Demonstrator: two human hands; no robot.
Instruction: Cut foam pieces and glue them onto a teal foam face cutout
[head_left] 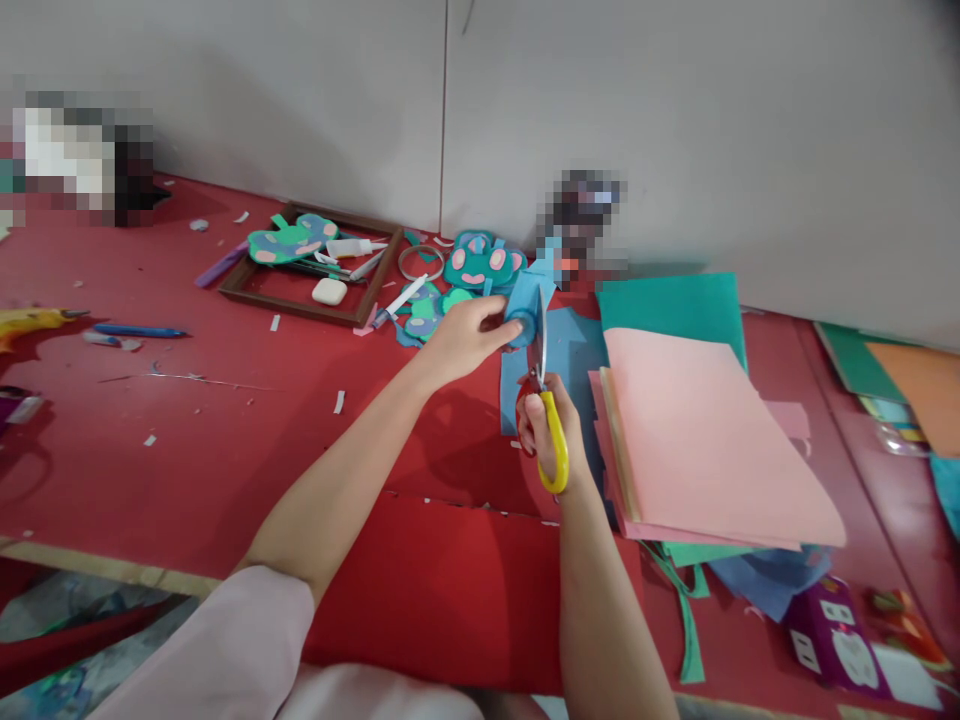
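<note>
Near the middle of the view, my left hand pinches a light blue sheet piece, its thumb on a round blue shape. My right hand has its fingers through the handles of scissors, one handle yellow and one red. The scissor blades point away from me and lie against the right side of the blue piece. Beneath both hands lies a larger blue sheet. Just behind my left hand rest a green face-shaped cutout with pink patches and a blue-green cutout.
A brown frame holds another cutout and a white case. Stacked pink sheets lie at the right, over green ones. A purple power strip sits front right. A grey wall borders the red table at the back.
</note>
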